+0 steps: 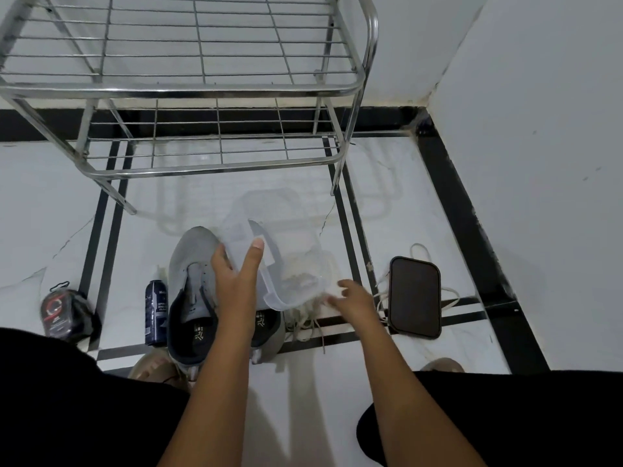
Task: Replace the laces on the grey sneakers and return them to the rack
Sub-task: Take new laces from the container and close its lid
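On the white tiled floor point(387, 382) with black inlay lines, in front of a two-tier chrome wire rack point(188, 85): a pair of grey sneakers, toes toward the rack. Left sneaker point(190, 264) fully in view, tongue exposed, eyelets unlaced, dark lining and printed insole showing. Right sneaker point(266, 332) mostly hidden behind a clear plastic bag point(286, 261), only its heel and insole visible.

Left hand point(236, 281) raised over the gap between the two shoes, thumb and fingers pinching the upper left edge of the bag, thumb tip pressed on the plastic. Right hand point(350, 298) low at the bag's bottom right corner, fingers loosely curled at the plastic; whether gripping or only touching, cannot tell. Inside the bag, a pale bundle, blurred, apparently laces. Below the bag, a tangle of off-white laces point(306, 325) lying on the floor just beside the right sneaker's heel.

Right of the hands, a dark rectangular box point(415, 296) flat on the floor, with another white lace point(421, 251) looping out from beneath it. Left of the left sneaker, a dark blue spray can point(155, 311) standing upright, touching or nearly touching the shoe. Further left, a small black packet point(62, 311) with red and white markings. Both rack shelves bare. Black-clad knees at the bottom corners, sandalled toes point(155, 369) near the left sneaker's heel.
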Motion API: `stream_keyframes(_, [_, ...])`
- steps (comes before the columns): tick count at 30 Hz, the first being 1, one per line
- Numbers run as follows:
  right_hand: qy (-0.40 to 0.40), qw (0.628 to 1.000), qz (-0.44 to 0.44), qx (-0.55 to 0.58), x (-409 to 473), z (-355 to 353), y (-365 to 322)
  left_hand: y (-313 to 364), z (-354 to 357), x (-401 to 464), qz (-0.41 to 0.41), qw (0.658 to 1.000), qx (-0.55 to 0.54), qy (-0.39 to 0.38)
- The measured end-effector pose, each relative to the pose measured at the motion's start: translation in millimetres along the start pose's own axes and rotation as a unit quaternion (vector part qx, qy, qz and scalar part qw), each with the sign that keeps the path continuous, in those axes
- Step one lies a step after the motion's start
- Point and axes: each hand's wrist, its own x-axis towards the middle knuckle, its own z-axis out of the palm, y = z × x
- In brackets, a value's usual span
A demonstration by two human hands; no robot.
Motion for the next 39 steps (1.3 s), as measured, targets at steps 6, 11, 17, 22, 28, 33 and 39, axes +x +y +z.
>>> stream_keyframes(6, [0.210,0.953,0.198,-0.091,49,-78,53,-15,13,-4,-0.037,0.997,-0.012,-0.068])
stream_keyframes(11, [0.134,0.925,0.335,-0.119,62,-84,99,-17,23,-6,-0.043,0.995,-0.007,-0.091])
stream_keyframes(17, [0.184,0.914,0.345,-0.107,55,-79,107,-16,29,-8,-0.047,0.996,-0.005,-0.082])
stream_keyframes(22, [0.358,0.920,0.157,-0.008,39,-77,86,-11,30,-6,-0.040,0.996,-0.004,-0.083])
stream_keyframes(28, [0.223,0.957,-0.124,-0.138,13,-14,45,-13,29,-6,-0.043,0.996,-0.009,-0.078])
stream_keyframes(33, [0.348,0.937,0.022,-0.001,25,-19,64,-15,26,-4,-0.043,0.996,-0.007,-0.072])
stream_keyframes(39, [0.241,0.879,0.357,0.204,67,-86,76,-21,30,-6,-0.047,0.995,0.011,-0.083])
